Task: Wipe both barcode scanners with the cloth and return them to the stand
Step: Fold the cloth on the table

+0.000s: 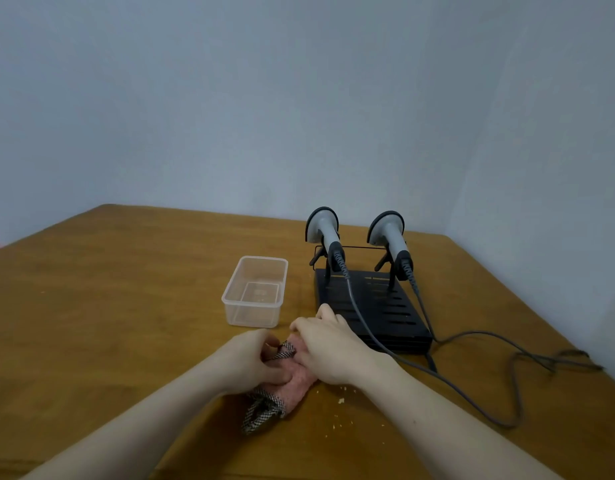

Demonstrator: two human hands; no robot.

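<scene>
Two grey barcode scanners, the left scanner (324,233) and the right scanner (387,235), stand heads-up in the black stand (372,306) at the right of the wooden table. A pink cloth with checked black-and-white trim (285,389) lies bunched on the table in front of me. My left hand (254,358) grips the cloth from the left, fingers curled on its checked edge. Over the cloth's far right side lies my right hand (328,348), its fingertips down on it; whether they pinch it is hidden.
A clear plastic tub (256,292), nothing inside it, sits left of the stand. Grey cables (472,386) run from the scanners across the table to the right edge. Small crumbs (340,400) lie near my right forearm. A pale wall stands behind.
</scene>
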